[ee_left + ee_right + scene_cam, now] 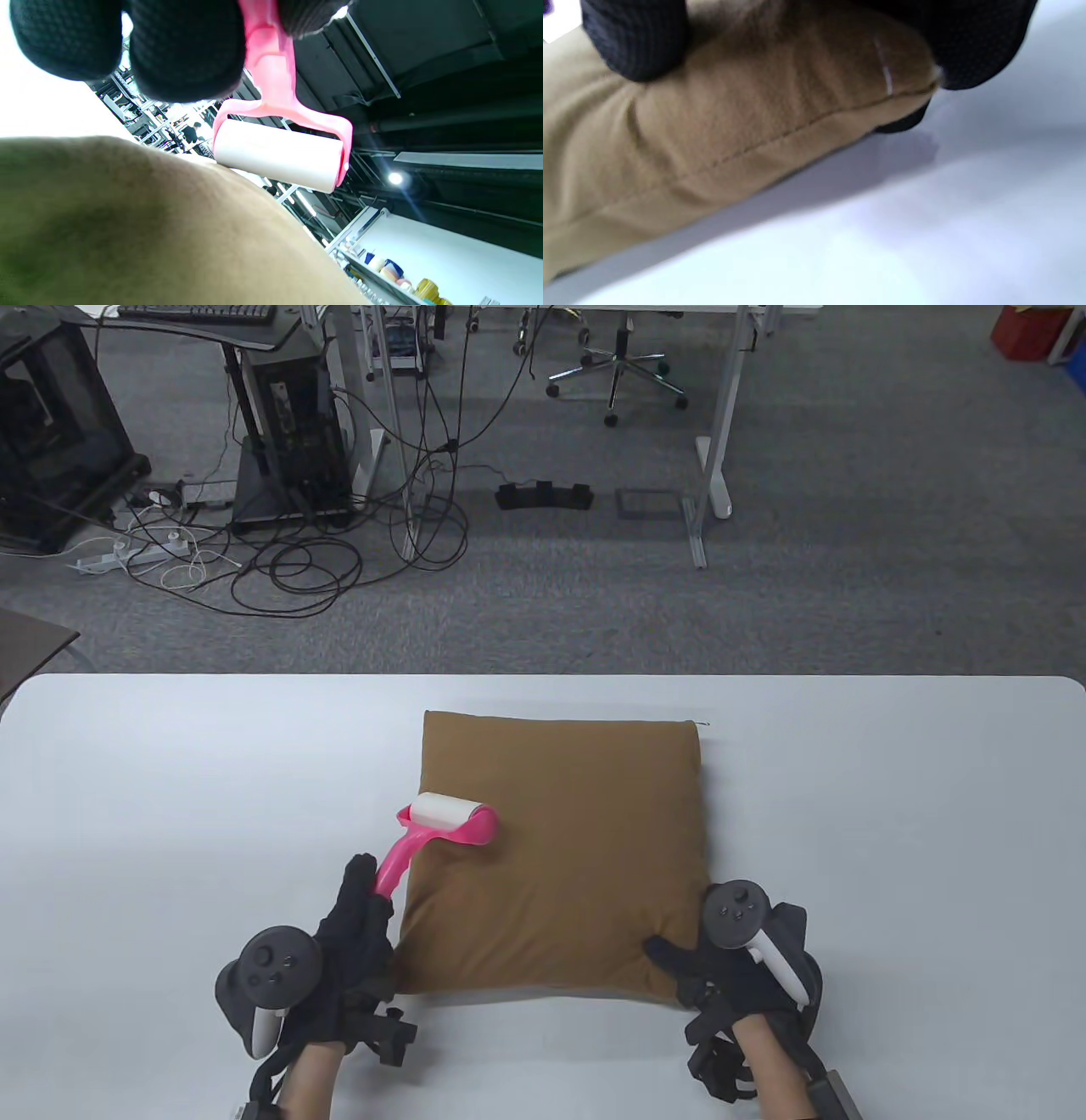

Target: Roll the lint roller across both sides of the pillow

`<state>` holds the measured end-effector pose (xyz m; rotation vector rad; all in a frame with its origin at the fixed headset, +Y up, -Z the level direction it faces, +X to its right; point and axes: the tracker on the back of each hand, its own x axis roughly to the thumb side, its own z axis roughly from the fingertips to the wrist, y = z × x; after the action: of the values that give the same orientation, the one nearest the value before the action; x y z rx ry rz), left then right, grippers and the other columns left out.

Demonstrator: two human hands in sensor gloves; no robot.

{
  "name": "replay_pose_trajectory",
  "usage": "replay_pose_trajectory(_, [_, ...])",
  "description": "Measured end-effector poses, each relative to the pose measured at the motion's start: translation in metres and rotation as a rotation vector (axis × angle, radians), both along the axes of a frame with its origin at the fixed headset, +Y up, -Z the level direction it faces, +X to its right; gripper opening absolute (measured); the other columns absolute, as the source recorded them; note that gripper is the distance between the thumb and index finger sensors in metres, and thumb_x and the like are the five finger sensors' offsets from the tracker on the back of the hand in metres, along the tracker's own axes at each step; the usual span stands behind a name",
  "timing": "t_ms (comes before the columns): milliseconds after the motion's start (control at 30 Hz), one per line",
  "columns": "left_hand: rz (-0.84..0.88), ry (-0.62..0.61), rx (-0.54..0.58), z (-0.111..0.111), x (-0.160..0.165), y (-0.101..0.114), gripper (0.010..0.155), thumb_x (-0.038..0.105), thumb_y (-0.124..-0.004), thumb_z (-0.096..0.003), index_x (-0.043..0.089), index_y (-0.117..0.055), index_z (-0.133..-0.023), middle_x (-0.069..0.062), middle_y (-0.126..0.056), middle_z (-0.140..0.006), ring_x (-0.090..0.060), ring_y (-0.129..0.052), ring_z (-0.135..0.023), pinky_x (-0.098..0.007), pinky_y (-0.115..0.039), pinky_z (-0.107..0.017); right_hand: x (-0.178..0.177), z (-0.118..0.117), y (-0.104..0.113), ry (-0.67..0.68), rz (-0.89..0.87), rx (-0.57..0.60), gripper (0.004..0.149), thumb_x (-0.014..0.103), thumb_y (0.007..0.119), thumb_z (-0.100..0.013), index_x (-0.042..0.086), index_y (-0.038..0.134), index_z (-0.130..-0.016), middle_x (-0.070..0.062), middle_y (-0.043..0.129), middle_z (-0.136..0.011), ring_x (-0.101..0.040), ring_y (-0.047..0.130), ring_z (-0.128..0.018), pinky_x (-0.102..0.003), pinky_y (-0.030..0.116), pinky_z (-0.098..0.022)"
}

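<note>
A brown square pillow (556,857) lies flat on the white table (170,780). My left hand (361,920) grips the pink handle of a lint roller (445,823); its white roll rests on the pillow's left part. In the left wrist view the roll (278,154) sits just above the pillow surface (148,233), with my gloved fingers (186,46) around the handle. My right hand (721,976) holds the pillow's near right corner. In the right wrist view my fingers (634,38) press on top of the pillow's edge (746,123), and one fingertip shows beneath the corner.
The table's far edge runs across the middle of the table view. Beyond it are grey carpet, desk legs (708,466), an office chair base (615,377), a computer tower (293,424) and loose cables (288,568).
</note>
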<state>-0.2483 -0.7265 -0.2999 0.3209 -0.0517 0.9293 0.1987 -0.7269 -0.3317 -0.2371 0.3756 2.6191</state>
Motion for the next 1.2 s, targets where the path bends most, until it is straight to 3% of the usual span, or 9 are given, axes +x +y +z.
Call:
replay_pose_trajectory(167, [0.028,0.02,0.003,0.003,-0.009,0.0,0.061,0.035,-0.061,-0.0535,0.009,-0.048,-0.107,-0.017,-0.087,-0.082,-0.018,-0.098,-0.031,-0.054,-0.083,-0.04,0.034,-0.007,0.045,-0.218,-0.116,0.355,0.082,0.048,0.075,-0.054,0.009,0.035,-0.113,-0.024,0.088,-0.08,-0.036,0.092,-0.057,-0.063,0.073,-0.048])
replay_pose_trajectory(300, [0.071,0.047,0.017,0.004,-0.017,0.003,0.061,0.035,-0.061,-0.0536,0.008,-0.048,-0.106,-0.017,-0.087,-0.081,-0.018,-0.098,-0.03,-0.054,-0.083,-0.04,0.056,0.005,0.103,-0.313,-0.354,0.648,0.067,0.03,0.076,-0.057,0.015,0.04,-0.112,-0.026,0.086,-0.082,-0.039,0.089,-0.062,-0.066,0.07,-0.051])
replay_pose_trajectory(467, [0.128,0.048,0.06,0.008,-0.018,0.01,0.061,0.036,-0.061,-0.0538,0.009,-0.047,-0.107,-0.016,-0.087,-0.081,-0.018,-0.098,-0.029,-0.053,-0.083,-0.04,0.052,0.04,0.172,-0.191,-0.486,0.946,0.062,0.02,0.075,-0.058,0.024,0.043,-0.111,-0.025,0.083,-0.09,-0.041,0.087,-0.071,-0.066,0.067,-0.057])
replay_pose_trajectory(533, [0.131,0.051,0.068,0.009,-0.018,0.012,0.061,0.036,-0.061,-0.0539,0.008,-0.047,-0.107,-0.017,-0.087,-0.081,-0.018,-0.098,-0.03,-0.053,-0.083,-0.04,0.034,0.056,0.191,-0.095,-0.435,1.035,0.063,0.02,0.076,-0.058,0.027,0.043,-0.111,-0.023,0.082,-0.092,-0.04,0.085,-0.073,-0.066,0.066,-0.059])
replay_pose_trajectory(600, [0.121,0.061,0.072,0.01,-0.018,0.012,0.061,0.036,-0.061,-0.0538,0.008,-0.047,-0.107,-0.016,-0.087,-0.081,-0.018,-0.098,-0.029,-0.053,-0.083,-0.04,0.011,0.064,0.199,-0.015,-0.294,1.039,0.063,0.02,0.077,-0.058,0.028,0.045,-0.111,-0.022,0.083,-0.093,-0.039,0.084,-0.074,-0.066,0.066,-0.06])
replay_pose_trajectory(733, [0.125,0.087,0.072,0.011,-0.02,0.012,0.061,0.036,-0.061,-0.0537,0.008,-0.048,-0.106,-0.017,-0.088,-0.08,-0.018,-0.098,-0.028,-0.054,-0.083,-0.039,-0.047,0.064,0.194,0.134,-0.029,1.041,0.062,0.025,0.078,-0.057,0.026,0.048,-0.111,-0.021,0.085,-0.091,-0.037,0.087,-0.071,-0.063,0.071,-0.055])
replay_pose_trajectory(933, [0.167,0.155,0.103,0.016,-0.032,0.007,0.061,0.036,-0.062,-0.0534,0.008,-0.048,-0.106,-0.017,-0.089,-0.079,-0.018,-0.098,-0.027,-0.053,-0.083,-0.038,-0.15,0.056,0.166,0.416,-0.001,0.823,0.066,0.027,0.077,-0.058,0.014,0.042,-0.113,-0.022,0.083,-0.088,-0.037,0.088,-0.065,-0.048,0.082,-0.037])
replay_pose_trajectory(1067, [0.255,0.233,0.098,0.02,-0.048,-0.003,0.061,0.036,-0.062,-0.0533,0.007,-0.049,-0.106,-0.018,-0.089,-0.078,-0.018,-0.098,-0.026,-0.053,-0.084,-0.037,-0.211,0.045,0.134,0.526,0.011,0.697,0.064,0.022,0.076,-0.058,0.013,0.044,-0.112,-0.023,0.085,-0.087,-0.038,0.09,-0.064,-0.047,0.084,-0.037])
replay_pose_trajectory(1200, [0.375,0.295,0.093,0.023,-0.065,-0.01,0.062,0.036,-0.062,-0.0533,0.006,-0.049,-0.105,-0.018,-0.089,-0.077,-0.017,-0.098,-0.025,-0.053,-0.084,-0.036,-0.242,0.033,0.1,0.565,-0.074,0.568,0.061,0.017,0.076,-0.057,0.012,0.047,-0.111,-0.023,0.085,-0.087,-0.039,0.09,-0.066,-0.049,0.085,-0.039])
